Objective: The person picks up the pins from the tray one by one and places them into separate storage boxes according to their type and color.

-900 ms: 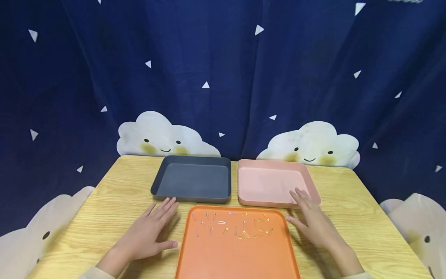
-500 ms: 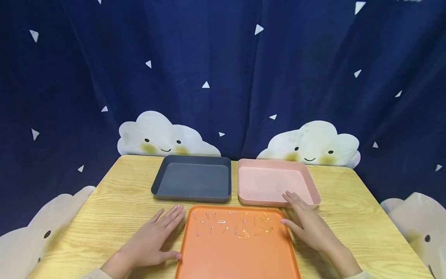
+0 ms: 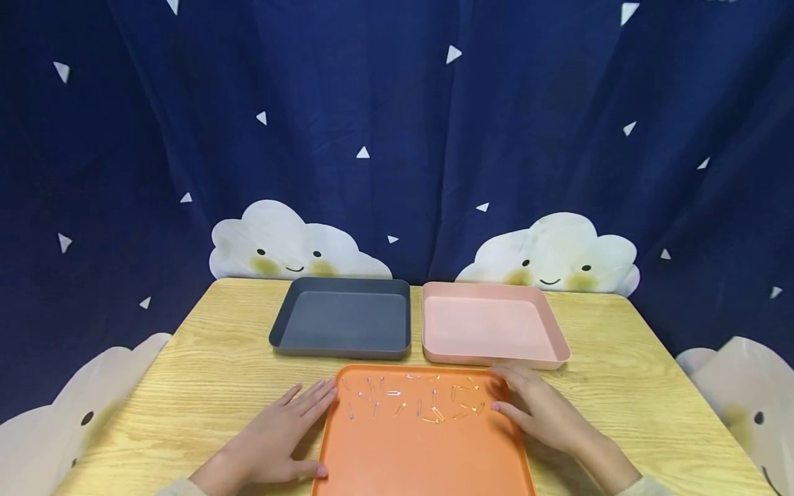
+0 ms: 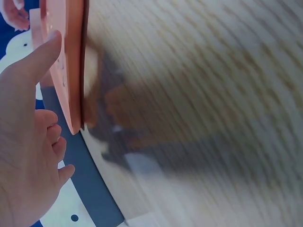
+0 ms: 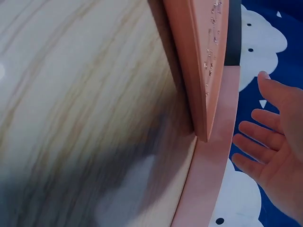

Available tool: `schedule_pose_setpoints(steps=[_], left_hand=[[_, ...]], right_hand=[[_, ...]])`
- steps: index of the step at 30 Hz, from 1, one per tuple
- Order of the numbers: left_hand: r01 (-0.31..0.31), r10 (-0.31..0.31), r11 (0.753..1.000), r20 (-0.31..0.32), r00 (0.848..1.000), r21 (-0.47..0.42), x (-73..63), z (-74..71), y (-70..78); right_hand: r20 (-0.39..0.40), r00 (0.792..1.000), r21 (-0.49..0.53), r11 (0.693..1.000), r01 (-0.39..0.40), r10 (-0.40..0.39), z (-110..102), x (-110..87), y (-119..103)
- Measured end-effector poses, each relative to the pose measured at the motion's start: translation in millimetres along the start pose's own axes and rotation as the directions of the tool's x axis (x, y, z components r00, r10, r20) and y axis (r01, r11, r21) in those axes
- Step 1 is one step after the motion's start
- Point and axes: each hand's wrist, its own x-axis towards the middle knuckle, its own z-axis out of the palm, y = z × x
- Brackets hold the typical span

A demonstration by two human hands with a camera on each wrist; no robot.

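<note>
An orange tray point(image 3: 422, 458) lies at the front of the table, with many small safety pins scattered over its far half. Silver safety pins point(image 3: 393, 393) lie mostly to the left, and gold-coloured safety pins point(image 3: 460, 416) mostly to the right. My left hand point(image 3: 273, 437) is at the tray's left edge, fingers extended and thumb spread, thumb tip at the rim. Over the far right corner reaches my right hand point(image 3: 548, 417), its fingers extended too. Both wrist views show the palms, left hand point(image 4: 28, 127) and right hand point(image 5: 274, 146), holding nothing.
Behind the orange tray stand two raised-rim trays, a dark grey tray point(image 3: 344, 324) at left and a pink tray point(image 3: 490, 320) at right. All rest on a wood-grain table point(image 3: 186, 372). A navy curtain point(image 3: 397, 103) with clouds and triangles hangs behind.
Both hands have moved inward toward the orange tray. The right hand has come off the pink tray's near edge to the orange tray's corner; the left has slid right and nearer. The pins stay put.
</note>
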Motion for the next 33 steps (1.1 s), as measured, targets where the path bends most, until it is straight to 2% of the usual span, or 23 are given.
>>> schedule_pose_setpoints(steps=[4,13,19,27,33], left_hand=[[-0.013,0.013,1.0,0.026,1.0,0.009,-1.9,0.2,0.5],[-0.082,0.083,0.995,-0.004,0.997,0.055,-5.3,3.4,-0.9],[-0.106,0.105,0.994,0.046,0.993,0.018,-5.6,2.4,-2.2],[-0.122,0.121,0.992,0.071,0.99,0.014,-5.8,0.9,-3.0],[-0.133,0.131,0.991,0.06,0.99,0.026,-3.6,2.9,-2.3]], right_hand=[[0.029,0.999,0.03,0.999,0.04,-0.041,3,1.3,-1],[0.149,0.979,0.093,0.988,0.127,-0.14,8,2.3,-1],[0.184,0.949,0.124,0.964,0.235,-0.255,11,11.9,5],[0.285,0.923,0.172,0.961,0.216,-0.258,16,28.1,8],[0.329,0.903,0.205,0.954,0.217,-0.276,16,37.1,11]])
